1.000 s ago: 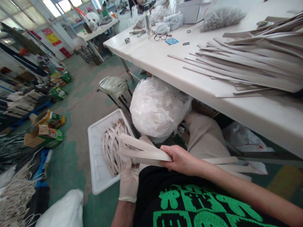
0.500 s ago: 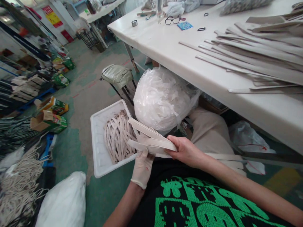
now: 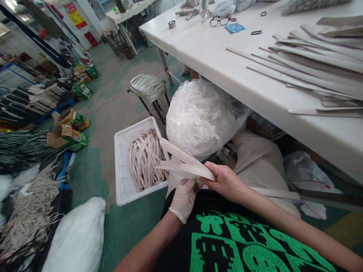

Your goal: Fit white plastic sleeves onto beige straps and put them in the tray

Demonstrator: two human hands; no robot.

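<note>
My right hand (image 3: 224, 178), bare, is closed around one end of a small bundle of beige fabric straps (image 3: 184, 156). The free ends fan out to the left, over the side of a white plastic bin (image 3: 120, 170). Just below the bundle, my left hand (image 3: 183, 198) wears a pale glove. Its curled fingers press at the bundle's lower edge, close to the right hand, with the fingertips partly hidden. Inside the bin lies a tangled heap of similar straps (image 3: 146, 160).
More long flat straps (image 3: 314, 71) lie across the white table (image 3: 198, 49) at right. Beneath its edge sits a big clear plastic bag (image 3: 198, 117) of white material. A padded stool (image 3: 149, 87) stands behind the bin. A white sack (image 3: 76, 234) and open cartons (image 3: 66, 136) are left.
My left hand has slid right along the straps toward my right hand, which still grips the bundle. The whole view has shifted, with the surroundings appearing farther right.
</note>
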